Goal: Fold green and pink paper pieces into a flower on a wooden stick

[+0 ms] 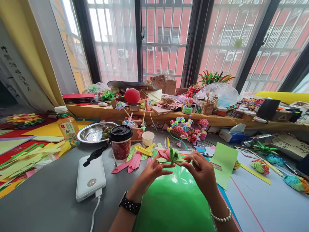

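Observation:
Between my two hands, above a shiny green surface point(178, 199), is a folded paper flower point(174, 155) in green with a pink part at its left. My left hand point(155, 167) is closed on its left side, thumb and fingers pinching the paper. On the other side my right hand point(200, 167) pinches a green paper tip, and a thin pale stick lies across its fingers. Pink folded paper strips point(135, 162) and yellow ones point(146, 150) lie just beyond my left hand. A light green paper sheet point(223, 164) stands out to the right of my right hand.
On the left are a white power bank point(91, 178) with a cable, a lidded coffee cup point(120, 145), a metal plate point(90, 133) of fruit and a drink bottle point(66, 124). A paper cup point(148, 139) stands ahead. Crumpled paper flowers point(259, 167) lie right. A cluttered windowsill point(159, 116) runs behind.

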Available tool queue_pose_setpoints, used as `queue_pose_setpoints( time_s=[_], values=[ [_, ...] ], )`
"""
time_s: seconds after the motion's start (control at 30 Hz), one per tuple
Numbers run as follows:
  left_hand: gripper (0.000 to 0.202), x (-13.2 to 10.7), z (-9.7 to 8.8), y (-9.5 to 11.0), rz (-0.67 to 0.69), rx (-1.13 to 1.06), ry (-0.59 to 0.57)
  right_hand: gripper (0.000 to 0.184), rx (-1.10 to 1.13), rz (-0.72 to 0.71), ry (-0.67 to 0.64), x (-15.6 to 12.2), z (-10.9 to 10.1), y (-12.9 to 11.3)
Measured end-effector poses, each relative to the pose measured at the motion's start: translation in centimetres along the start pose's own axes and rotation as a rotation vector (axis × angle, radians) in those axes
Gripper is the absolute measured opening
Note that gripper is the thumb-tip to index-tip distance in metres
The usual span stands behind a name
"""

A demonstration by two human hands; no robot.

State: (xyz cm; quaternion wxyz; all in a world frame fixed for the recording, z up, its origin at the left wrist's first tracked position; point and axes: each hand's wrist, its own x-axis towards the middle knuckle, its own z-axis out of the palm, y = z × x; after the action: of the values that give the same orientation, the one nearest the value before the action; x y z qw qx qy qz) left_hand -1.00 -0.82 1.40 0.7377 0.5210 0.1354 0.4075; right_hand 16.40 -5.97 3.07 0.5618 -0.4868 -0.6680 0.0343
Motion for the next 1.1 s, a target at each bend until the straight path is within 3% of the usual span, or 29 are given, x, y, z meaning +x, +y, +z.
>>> queue_pose_setpoints(
  time_s=[0.2, 0.33, 0.6, 0.9, 1.1],
  values=[
    [0.046, 0.78, -0.03, -0.53, 0.007, 0.223, 0.279, 0.013, -0.098, -0.068, -0.023, -0.15, 0.47, 0.32],
    [0.043, 0.83, -0.02, -0.11, 0.037, 0.290, 0.376, 0.013, -0.094, -0.061, -0.054, -0.16, 0.69, 0.17],
    [0.028, 0.34, 0.47, 0.20, 0.024, 0.463, 0.333, 0.015, -0.087, -0.068, 0.020, -0.24, 0.40, -0.19],
    [0.064, 0.33, 0.33, -0.06, 0.036, 0.275, 0.299, 0.017, -0.109, -0.094, 0.138, -0.35, 0.52, -0.09],
    [0.063, 0.34, 0.40, -0.14, 0.059, 0.203, 0.285, 0.014, -0.129, -0.103, 0.177, -0.34, 0.49, 0.08]
  ],
)
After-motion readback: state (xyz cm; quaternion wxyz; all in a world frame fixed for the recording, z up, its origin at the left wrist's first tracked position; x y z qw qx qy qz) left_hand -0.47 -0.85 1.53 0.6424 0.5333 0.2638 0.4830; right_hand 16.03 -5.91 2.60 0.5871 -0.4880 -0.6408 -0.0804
